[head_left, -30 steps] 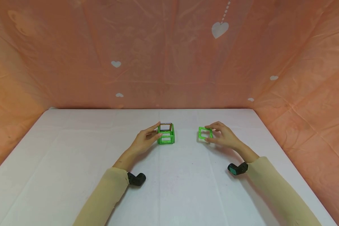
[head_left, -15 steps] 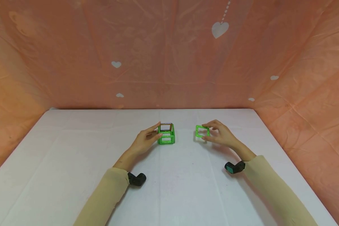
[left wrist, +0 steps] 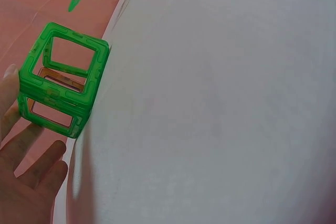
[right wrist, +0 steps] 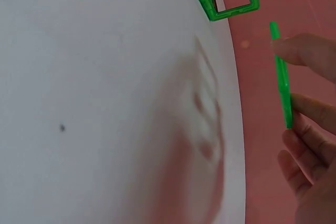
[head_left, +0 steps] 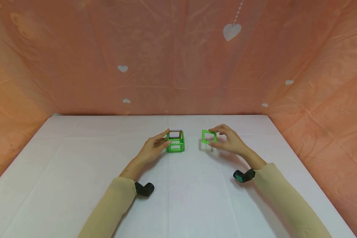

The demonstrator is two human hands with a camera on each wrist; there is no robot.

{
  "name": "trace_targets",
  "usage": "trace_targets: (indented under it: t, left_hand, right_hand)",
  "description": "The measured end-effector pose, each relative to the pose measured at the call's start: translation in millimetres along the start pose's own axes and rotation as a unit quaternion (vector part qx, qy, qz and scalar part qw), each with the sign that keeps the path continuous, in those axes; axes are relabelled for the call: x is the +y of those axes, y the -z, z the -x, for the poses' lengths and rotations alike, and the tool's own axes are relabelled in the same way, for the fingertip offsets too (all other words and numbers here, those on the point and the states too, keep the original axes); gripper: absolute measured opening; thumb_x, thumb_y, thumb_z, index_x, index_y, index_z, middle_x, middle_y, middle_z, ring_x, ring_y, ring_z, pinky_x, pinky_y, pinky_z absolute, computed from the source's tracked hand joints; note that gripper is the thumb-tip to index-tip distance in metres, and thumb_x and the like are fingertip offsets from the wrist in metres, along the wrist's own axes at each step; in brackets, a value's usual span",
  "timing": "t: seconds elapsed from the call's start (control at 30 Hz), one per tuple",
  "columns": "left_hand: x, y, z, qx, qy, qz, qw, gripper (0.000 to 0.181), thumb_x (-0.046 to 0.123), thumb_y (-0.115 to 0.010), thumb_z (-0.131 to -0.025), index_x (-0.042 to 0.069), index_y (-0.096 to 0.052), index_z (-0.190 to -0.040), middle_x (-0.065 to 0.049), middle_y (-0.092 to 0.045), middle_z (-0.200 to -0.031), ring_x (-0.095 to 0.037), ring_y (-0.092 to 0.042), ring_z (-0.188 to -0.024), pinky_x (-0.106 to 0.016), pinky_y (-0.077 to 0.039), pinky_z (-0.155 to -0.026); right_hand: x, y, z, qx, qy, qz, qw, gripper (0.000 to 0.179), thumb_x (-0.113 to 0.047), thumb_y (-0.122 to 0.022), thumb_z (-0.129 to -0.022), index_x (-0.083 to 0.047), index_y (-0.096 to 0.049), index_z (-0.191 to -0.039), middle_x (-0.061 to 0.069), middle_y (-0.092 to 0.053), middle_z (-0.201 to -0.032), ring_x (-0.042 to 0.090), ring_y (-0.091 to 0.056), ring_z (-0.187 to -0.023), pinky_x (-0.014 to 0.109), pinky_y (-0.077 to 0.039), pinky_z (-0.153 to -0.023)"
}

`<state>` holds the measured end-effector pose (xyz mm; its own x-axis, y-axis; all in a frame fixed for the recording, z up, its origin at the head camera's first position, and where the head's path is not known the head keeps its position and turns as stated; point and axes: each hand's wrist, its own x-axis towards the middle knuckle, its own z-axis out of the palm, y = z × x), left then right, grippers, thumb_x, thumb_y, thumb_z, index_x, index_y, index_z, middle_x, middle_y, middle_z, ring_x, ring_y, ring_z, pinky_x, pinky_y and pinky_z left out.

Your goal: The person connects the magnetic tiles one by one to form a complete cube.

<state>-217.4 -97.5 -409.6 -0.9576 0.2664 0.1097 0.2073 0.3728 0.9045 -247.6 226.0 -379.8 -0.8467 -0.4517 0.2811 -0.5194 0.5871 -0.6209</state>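
Near the far middle of the table, my left hand (head_left: 151, 148) holds a hollow cube of green magnetic tiles (head_left: 176, 144) by its left side, thumb in front and index finger behind. A brownish-orange square tile (left wrist: 45, 71) shows through the openings of the cube in the left wrist view. To the right of the cube, my right hand (head_left: 229, 141) pinches a single green square magnetic tile (right wrist: 283, 80) between thumb and fingers. That tile is raised above the table, its shadow below it, and a gap separates it from the cube.
A white cloth covers the table (head_left: 184, 198). Orange sheeting with white hearts (head_left: 178, 59) rises behind the far edge and along both sides. Black wrist cameras (head_left: 144, 189) sit at both sleeve cuffs.
My right hand has moved left and slightly away from me with the green tile, narrowing the gap to the cube. The left hand and the cube have stayed in place.
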Motion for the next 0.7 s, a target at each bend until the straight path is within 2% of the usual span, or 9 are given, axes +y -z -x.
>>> trace_targets:
  t: [0.2, 0.47, 0.7]
  left_hand:
    - [-0.4, -0.7, 0.0, -0.003, 0.012, 0.001, 0.9999, 0.056, 0.023, -0.058, -0.097, 0.011, -0.037, -0.148, -0.022, -0.041, -0.147, -0.04, -0.046, -0.13, -0.053, -0.035, -0.108]
    - [2.7, 0.5, 1.2, -0.003, 0.009, -0.006, 0.9999, 0.056, 0.027, -0.057, -0.097, 0.015, -0.038, -0.148, -0.021, -0.044, -0.145, -0.037, -0.049, -0.129, -0.052, -0.036, -0.108]
    - [2.6, 0.5, 1.8, -0.003, 0.01, -0.006, 0.9999, 0.056, 0.027, -0.058, -0.097, 0.016, -0.039, -0.148, -0.02, -0.044, -0.146, -0.037, -0.049, -0.129, -0.051, -0.036, -0.108]
  right_hand:
    - [-5, -2, -3.2, -0.001, 0.005, -0.001, 1.0, 0.05, -0.018, -0.08, -0.076, -0.005, -0.065, -0.122, 0.012, -0.058, -0.117, 0.027, -0.052, -0.114, 0.049, -0.044, -0.096]
    - [-8, -6, -6.7, -0.004, 0.001, -0.022, 0.9997, 0.049, -0.018, -0.081, -0.077, -0.007, -0.065, -0.122, 0.01, -0.058, -0.117, 0.026, -0.052, -0.114, 0.052, -0.043, -0.097]
    - [-11, -11, -10.5, -0.001, 0.012, -0.027, 0.9996, 0.05, -0.018, -0.081, -0.077, -0.007, -0.065, -0.123, 0.01, -0.058, -0.117, 0.026, -0.052, -0.114, 0.049, -0.043, -0.097]
